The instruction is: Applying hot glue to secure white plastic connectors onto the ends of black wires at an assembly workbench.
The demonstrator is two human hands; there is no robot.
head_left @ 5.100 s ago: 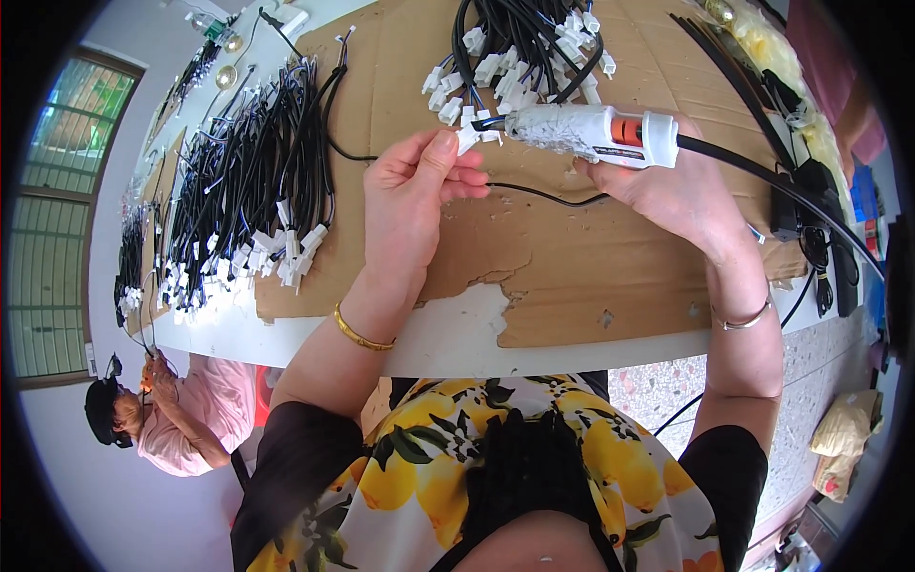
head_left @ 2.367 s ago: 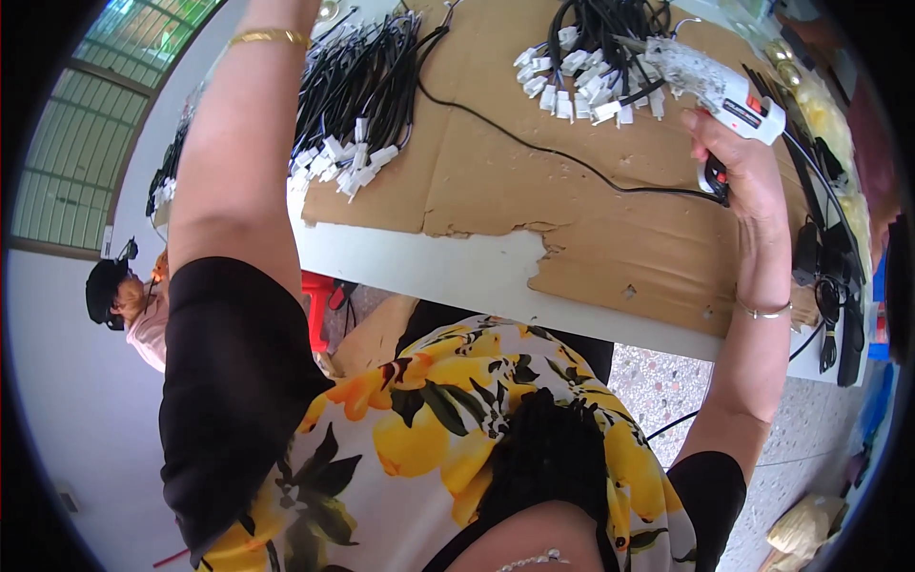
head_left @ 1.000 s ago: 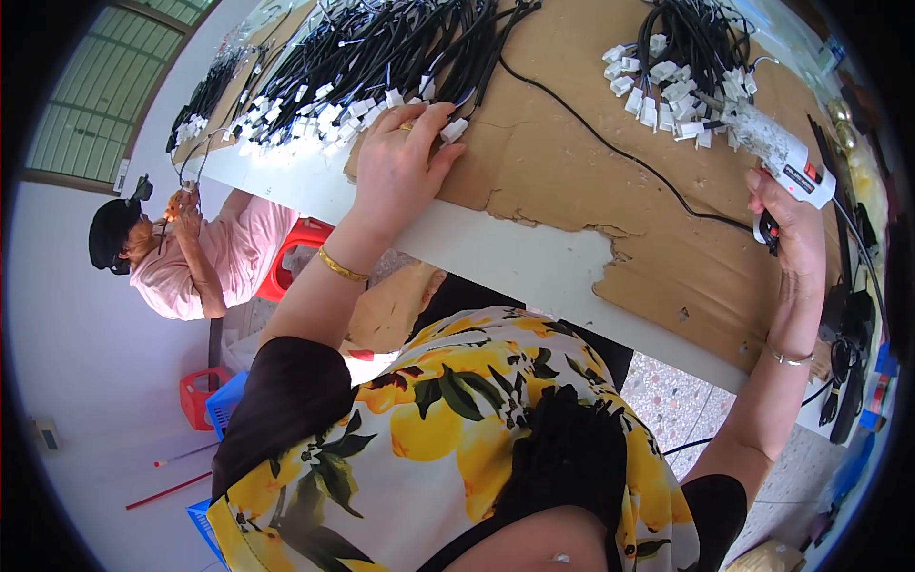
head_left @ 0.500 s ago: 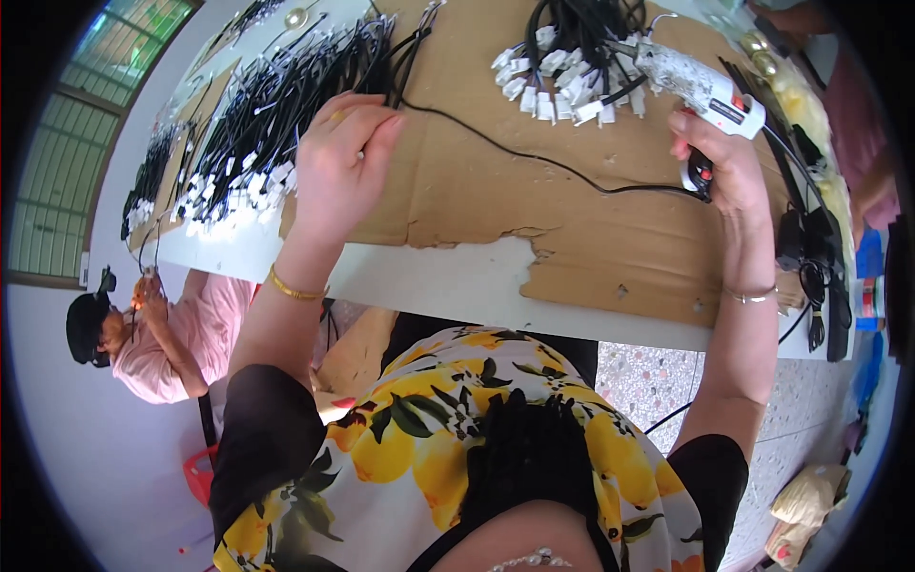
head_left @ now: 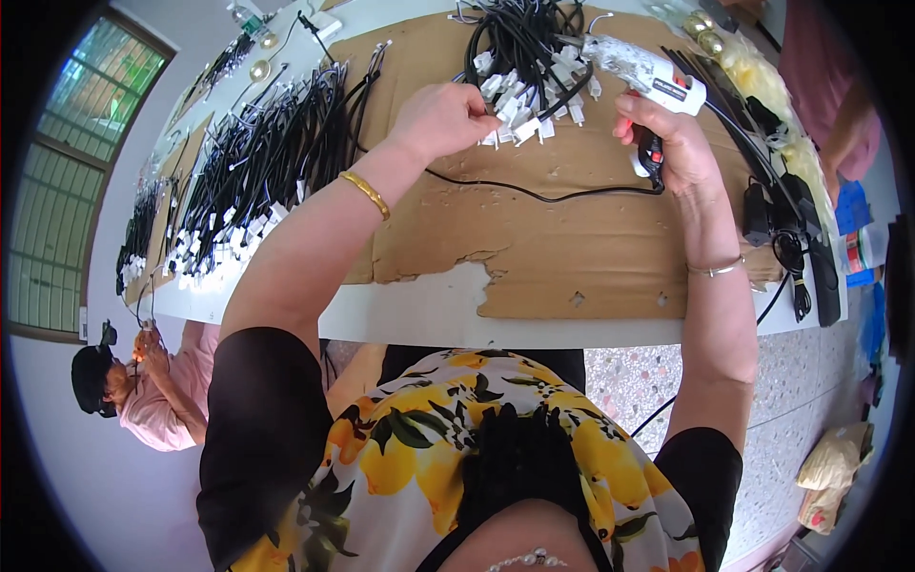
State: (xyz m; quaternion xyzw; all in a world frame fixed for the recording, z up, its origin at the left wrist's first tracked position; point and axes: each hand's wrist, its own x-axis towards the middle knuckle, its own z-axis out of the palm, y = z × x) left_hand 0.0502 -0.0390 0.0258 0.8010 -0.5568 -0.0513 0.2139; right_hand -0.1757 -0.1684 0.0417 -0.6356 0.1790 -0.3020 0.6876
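In my right hand (head_left: 681,143) is a hot glue gun (head_left: 643,76) with a white body, a dark handle and a spotted, crusted front half. My fingers wrap its handle, and its nozzle points left into a bundle of black cables (head_left: 519,43). White connectors (head_left: 515,105) cluster at the near ends of these cables. My left hand (head_left: 443,119) is closed, its fingertips pinched together at the left edge of the connectors. Whether a connector is between them is hidden. The gun and bundle are over a cardboard sheet (head_left: 591,257).
More black cables with white plugs (head_left: 272,143) lie to the left. A black cord (head_left: 562,195) crosses the cardboard. Black adapters (head_left: 758,214) lie at the right table edge. Another person in pink (head_left: 167,405) holds something at far left; a second person's arm (head_left: 843,138) shows at right.
My left hand has moved right, from beside the left cable rows to the connectors, and its fingers have drawn together. The view has shifted; my right hand still holds the glue gun at the bundle.
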